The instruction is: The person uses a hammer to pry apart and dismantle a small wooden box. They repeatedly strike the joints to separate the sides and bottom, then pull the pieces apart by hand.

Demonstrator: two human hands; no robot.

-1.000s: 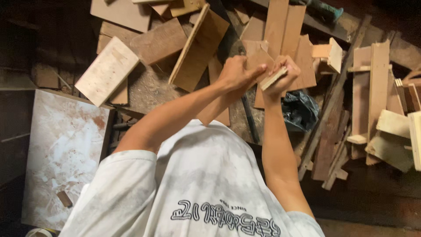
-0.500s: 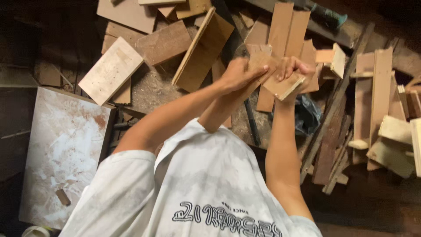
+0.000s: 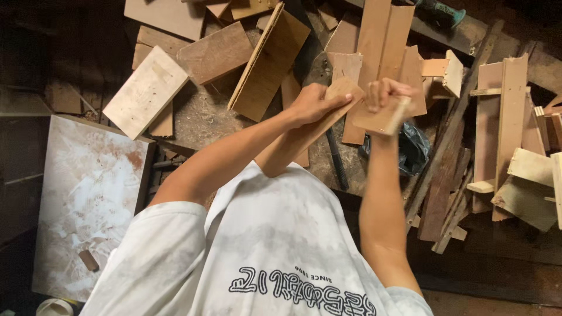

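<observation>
Vs. the frame half a sec ago: the two hands sit further apart, and the pieces they hold no longer overlap; a gap shows between them. The worn white slab [image 3: 88, 199] lying at the left w/ brown stains is unchanged, as are the pale rectangular wood board [image 3: 146, 90] and the brown boards round it.

Left hand [image 3: 313, 104]: arm stretched fwd from the white-sleeved shoulder, wrist near centre. Fingers curled and closed round the long flat light-brown wood strip [image 3: 325, 117], which runs diagonally from under the forearm up past the knuckles. The strip's lower end is hidden behind the arm.

Right hand [image 3: 386, 93]: forearm nearly vertical, elbow low, fist raised just right of the left hand. Fingers wrapped tight on the small light-brown wood block [image 3: 383, 117], which juts down-left out of the fist. How the thumb lies: cannot tell.

Both pieces are held in the air above the scrap pile. A black plastic bag [image 3: 413, 149] lies below the right hand, partly covered by the forearm. Far right, stacked pale offcuts [image 3: 530, 169] are cut off by the edge.
</observation>
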